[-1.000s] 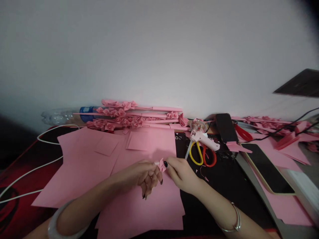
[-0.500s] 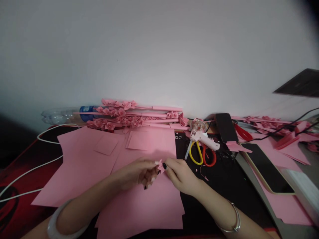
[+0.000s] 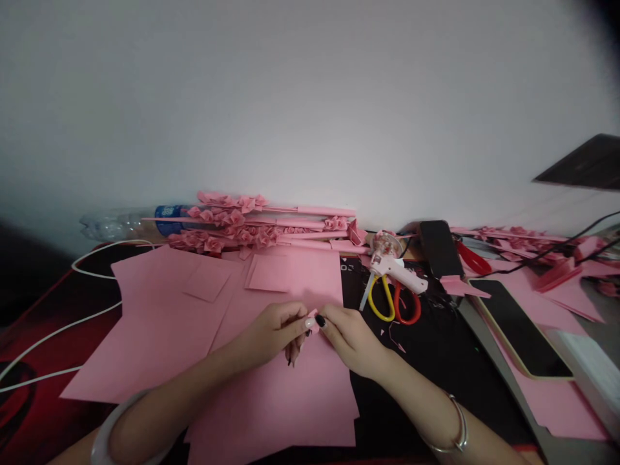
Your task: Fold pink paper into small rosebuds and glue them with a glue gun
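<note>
A small folded pink paper flower (image 3: 314, 320) is pinched between both my hands, mostly covered by the fingers. My left hand (image 3: 281, 328) grips its left side with thumb and fingertips. On the other side, my right hand (image 3: 349, 337) holds it between thumb and forefinger. Both hands hover above large pink paper sheets (image 3: 285, 407). Behind them lies a small stack of cut pink paper squares (image 3: 268, 274), and another pink square (image 3: 207, 281) rests further left.
Pink paper flower stems (image 3: 252, 223) lie along the wall beside a clear plastic bottle (image 3: 116, 225). To the right are a glue gun (image 3: 398, 271), scissors with yellow and red handles (image 3: 407, 306), a dark phone (image 3: 440, 248) and a larger phone (image 3: 526, 329). A white cable (image 3: 53, 324) curves at left.
My left thumb and fingers have closed in on the flower, covering more of it. My right hand has hardly moved.
</note>
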The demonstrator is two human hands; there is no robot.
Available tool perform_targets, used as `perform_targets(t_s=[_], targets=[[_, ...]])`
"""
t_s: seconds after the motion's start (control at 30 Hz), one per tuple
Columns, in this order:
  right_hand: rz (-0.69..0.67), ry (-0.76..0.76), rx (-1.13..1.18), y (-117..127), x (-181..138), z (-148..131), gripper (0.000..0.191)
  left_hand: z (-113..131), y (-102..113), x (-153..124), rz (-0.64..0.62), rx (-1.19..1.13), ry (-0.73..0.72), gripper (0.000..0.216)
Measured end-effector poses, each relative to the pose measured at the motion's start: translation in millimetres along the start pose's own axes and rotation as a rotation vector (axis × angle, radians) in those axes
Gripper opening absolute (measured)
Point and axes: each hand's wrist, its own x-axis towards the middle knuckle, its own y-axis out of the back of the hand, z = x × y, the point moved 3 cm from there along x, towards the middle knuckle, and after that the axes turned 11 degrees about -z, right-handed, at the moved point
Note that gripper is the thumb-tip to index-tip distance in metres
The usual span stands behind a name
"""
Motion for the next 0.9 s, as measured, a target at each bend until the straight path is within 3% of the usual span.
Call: perform_targets(t_s=[0.23, 0.43, 0.6, 0.73, 0.9], targets=[[0.036, -0.056, 0.052, 1, 3, 3, 0.027, 0, 5, -1, 0.102, 0.248, -0.136, 0.028], [0.003, -0.098, 0.509, -3, 4, 7, 0.039, 5, 10, -7, 0.213, 0.745, -0.356, 0.024], [-0.058, -0.178, 0.805, -6, 8, 9, 0.035, 6, 11, -11, 0.224, 1.017, -0.465, 0.028], [-0.107, -0.211, 0.901, -3, 10, 6, 0.034, 2, 13, -11, 0.217, 0.972, -0.467, 0.024], [-0.044, -0.23, 0.889, -1, 10, 9, 0.035, -4, 15, -4, 0.283, 0.596, -0.332, 0.013]])
